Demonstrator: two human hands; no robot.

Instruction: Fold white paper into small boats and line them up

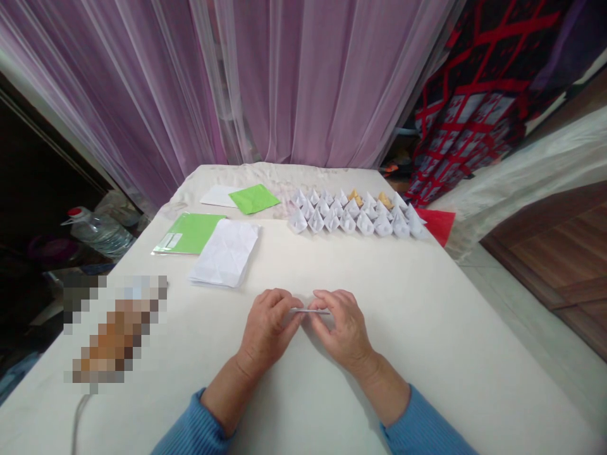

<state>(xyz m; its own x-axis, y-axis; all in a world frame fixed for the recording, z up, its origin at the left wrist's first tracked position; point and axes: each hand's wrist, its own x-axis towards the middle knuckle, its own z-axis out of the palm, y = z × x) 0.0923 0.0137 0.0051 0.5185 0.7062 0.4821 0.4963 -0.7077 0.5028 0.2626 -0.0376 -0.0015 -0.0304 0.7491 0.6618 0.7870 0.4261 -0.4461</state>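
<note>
Between my two hands, above the middle of the white table, is a small piece of folded white paper, seen edge-on as a thin strip. My left hand pinches its left end between thumb and fingers. At the right end my right hand grips it the same way, and the fingertips of both hands nearly meet. Much of the paper is hidden by the fingers. Beyond the hands, to the left, lies a stack of creased white paper sheets.
Rows of small folded paper boats, mostly white with two yellowish, stand at the back right. A green paper pack, a green sheet and a red sheet lie on the table. A blurred-out object with a cable is at left.
</note>
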